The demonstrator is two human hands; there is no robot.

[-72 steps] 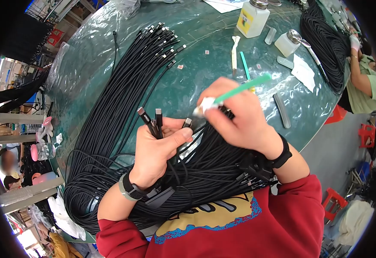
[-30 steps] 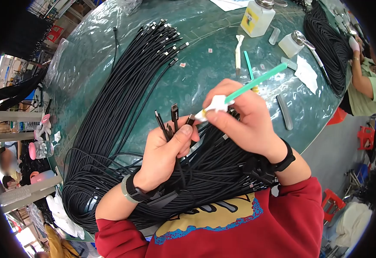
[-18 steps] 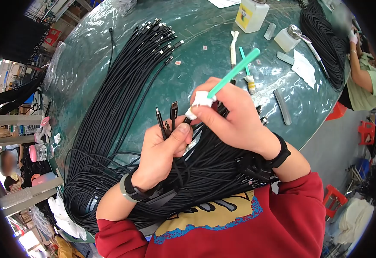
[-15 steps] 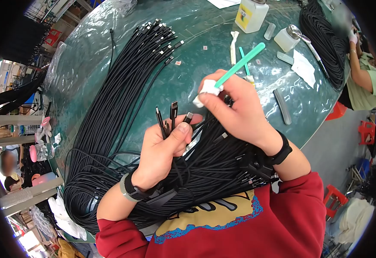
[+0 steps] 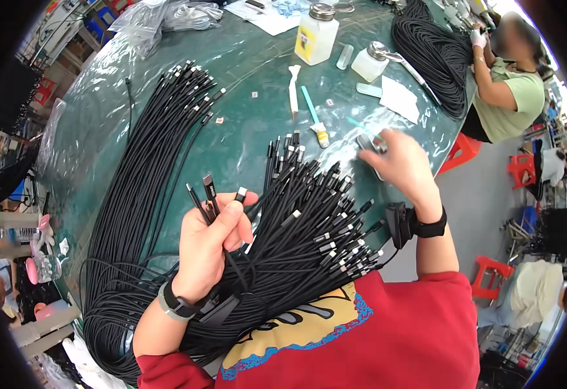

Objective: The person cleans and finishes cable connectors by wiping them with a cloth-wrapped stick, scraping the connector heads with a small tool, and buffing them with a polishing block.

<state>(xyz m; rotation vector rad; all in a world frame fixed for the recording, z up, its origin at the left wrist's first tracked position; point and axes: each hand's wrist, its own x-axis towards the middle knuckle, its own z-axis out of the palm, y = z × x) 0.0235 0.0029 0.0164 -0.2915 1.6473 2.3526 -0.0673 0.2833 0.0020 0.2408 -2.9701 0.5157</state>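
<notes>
My left hand is closed around several black USB cables, their plugs pointing up past the fingers; one silver-tipped plug sits between thumb and forefinger. Below and to the right fans a thick bundle of black cables with metal plug ends. Over the table on the right, my right hand is smeared by motion. A thin green stick shows beside its fingers, and I cannot tell whether they grip it. A grey strip lies partly under that hand.
Another long cable bundle stretches across the left of the green table. Farther back stand two bottles, with a brush-like green stick and white paper nearby. A co-worker handles cables at the right edge.
My right hand has moved right and away from the left hand, with the green stick and its white cloth no longer above the plugs. The view has shifted; the left hand keeps its cables.
</notes>
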